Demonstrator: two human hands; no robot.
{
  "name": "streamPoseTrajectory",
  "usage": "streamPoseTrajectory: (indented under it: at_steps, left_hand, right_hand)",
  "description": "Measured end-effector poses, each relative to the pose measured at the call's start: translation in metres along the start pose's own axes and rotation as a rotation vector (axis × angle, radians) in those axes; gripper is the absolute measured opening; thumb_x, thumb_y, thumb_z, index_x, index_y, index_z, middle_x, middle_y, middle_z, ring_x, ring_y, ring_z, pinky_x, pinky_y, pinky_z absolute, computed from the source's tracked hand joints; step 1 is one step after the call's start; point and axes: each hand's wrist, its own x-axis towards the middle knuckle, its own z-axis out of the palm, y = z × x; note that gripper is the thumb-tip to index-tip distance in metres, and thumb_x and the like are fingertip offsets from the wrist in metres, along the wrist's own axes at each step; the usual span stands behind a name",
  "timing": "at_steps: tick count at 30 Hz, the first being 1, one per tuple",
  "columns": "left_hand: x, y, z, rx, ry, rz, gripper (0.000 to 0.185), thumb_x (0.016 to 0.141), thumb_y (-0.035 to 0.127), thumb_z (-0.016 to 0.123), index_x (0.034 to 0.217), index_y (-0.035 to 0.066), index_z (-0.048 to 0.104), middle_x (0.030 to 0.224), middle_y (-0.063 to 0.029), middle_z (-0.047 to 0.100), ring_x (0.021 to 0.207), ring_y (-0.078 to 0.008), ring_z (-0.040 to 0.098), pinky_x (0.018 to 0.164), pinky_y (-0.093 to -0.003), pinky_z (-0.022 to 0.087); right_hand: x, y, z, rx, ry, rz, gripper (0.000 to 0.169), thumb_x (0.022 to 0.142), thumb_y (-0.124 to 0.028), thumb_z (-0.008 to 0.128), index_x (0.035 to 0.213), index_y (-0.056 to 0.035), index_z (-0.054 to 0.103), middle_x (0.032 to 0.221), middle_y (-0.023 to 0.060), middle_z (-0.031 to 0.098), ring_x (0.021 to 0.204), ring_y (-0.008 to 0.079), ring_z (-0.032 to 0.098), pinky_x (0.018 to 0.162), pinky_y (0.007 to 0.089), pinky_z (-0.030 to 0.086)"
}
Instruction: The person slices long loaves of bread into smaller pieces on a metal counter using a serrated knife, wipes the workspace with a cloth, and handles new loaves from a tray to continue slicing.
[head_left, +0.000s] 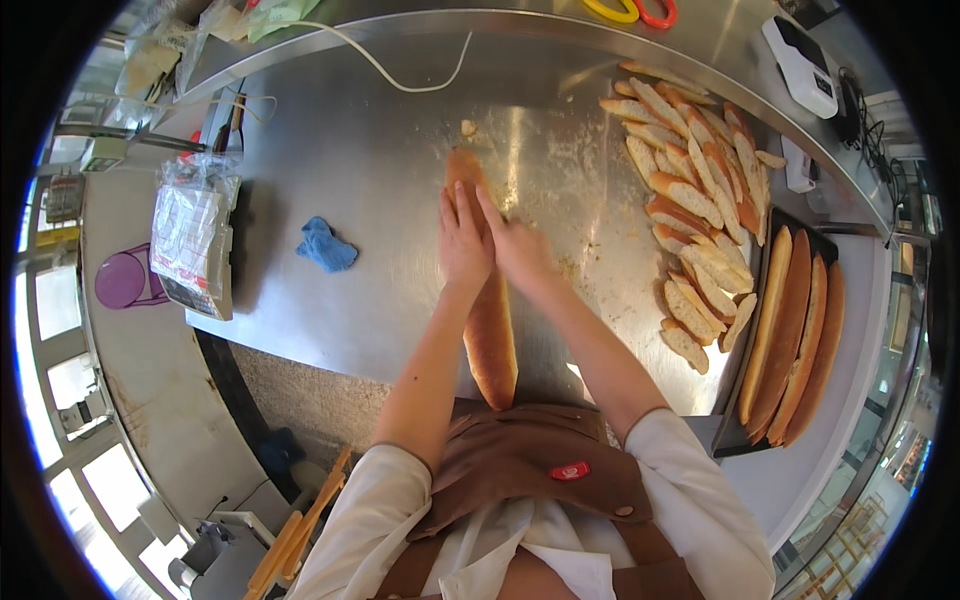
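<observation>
A long loaf of bread (491, 349) lies lengthwise in front of me on the stainless steel table (397, 187), its near end against my brown apron. My left hand (463, 244) presses on the loaf's upper half, fingers stretched towards its far end. Against the loaf's right side is my right hand (523, 251), touching or nearly touching the left, with its index finger extended. It is slightly blurred, and whether it holds something cannot be made out. Slanted bread slices (697, 172) lie heaped at the right of the table, their pale crumb showing.
Several whole loaves (795, 337) rest in a black tray (731, 442) at the right edge. A blue cloth (328, 245) lies left of my hands. Farther left stands a plastic-covered scale (191, 240). Crumbs (570, 266) and a white cable (390, 79) are on the table.
</observation>
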Motion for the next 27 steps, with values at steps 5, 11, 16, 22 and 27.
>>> streamPoseTrajectory:
  at_steps: [5, 11, 16, 22, 27]
  left_hand:
    - [-0.005, 0.000, -0.005, -0.038, -0.001, -0.034, 0.079, 0.086, 0.021, 0.061, 0.151, 0.008, 0.018, 0.150, -0.0276, 0.022, 0.133, -0.0445, 0.033, 0.103, -0.0452, 0.042]
    - [-0.004, -0.005, 0.006, 0.062, 0.042, 0.046, 0.082, 0.085, 0.019, 0.062, 0.152, 0.008, 0.014, 0.150, -0.0283, 0.022, 0.132, -0.0454, 0.034, 0.103, -0.0461, 0.041]
    - [-0.003, -0.004, -0.007, -0.027, -0.019, -0.011, 0.083, 0.085, 0.018, 0.062, 0.152, 0.008, 0.015, 0.150, -0.0287, 0.021, 0.132, -0.0467, 0.034, 0.104, -0.0469, 0.040]
    - [-0.001, -0.003, -0.008, -0.037, 0.009, -0.028, 0.083, 0.085, 0.019, 0.062, 0.152, 0.008, 0.014, 0.151, -0.0273, 0.021, 0.133, -0.0460, 0.033, 0.104, -0.0469, 0.040]
    - [-0.001, -0.002, 0.001, 0.000, -0.016, -0.041, 0.083, 0.086, 0.020, 0.062, 0.152, 0.007, 0.013, 0.151, -0.0265, 0.021, 0.134, -0.0443, 0.033, 0.104, -0.0466, 0.040]
  right_hand:
    - [-0.061, 0.009, 0.002, -0.105, -0.105, 0.060, 0.086, 0.081, -0.004, 0.057, 0.153, -0.0260, 0.016, 0.078, 0.0187, 0.062, 0.061, 0.0329, 0.065, 0.053, 0.0420, 0.053]
    - [-0.008, 0.006, 0.011, -0.054, 0.068, -0.007, 0.078, 0.084, -0.005, 0.055, 0.152, -0.0243, 0.022, 0.070, 0.0157, 0.060, 0.057, 0.0298, 0.064, 0.048, 0.0409, 0.053]
    - [-0.042, 0.014, 0.019, -0.052, 0.014, -0.016, 0.079, 0.083, -0.005, 0.055, 0.152, -0.0243, 0.020, 0.073, 0.0170, 0.061, 0.058, 0.0307, 0.064, 0.050, 0.0414, 0.053]
    - [-0.049, 0.009, 0.001, -0.055, -0.064, 0.045, 0.085, 0.081, -0.002, 0.055, 0.153, -0.0258, 0.016, 0.077, 0.0184, 0.062, 0.060, 0.0325, 0.064, 0.053, 0.0426, 0.053]
    - [0.013, -0.003, 0.003, 0.026, -0.045, 0.038, 0.080, 0.084, -0.006, 0.055, 0.153, -0.0222, 0.018, 0.079, 0.0190, 0.062, 0.063, 0.0328, 0.065, 0.056, 0.0431, 0.054]
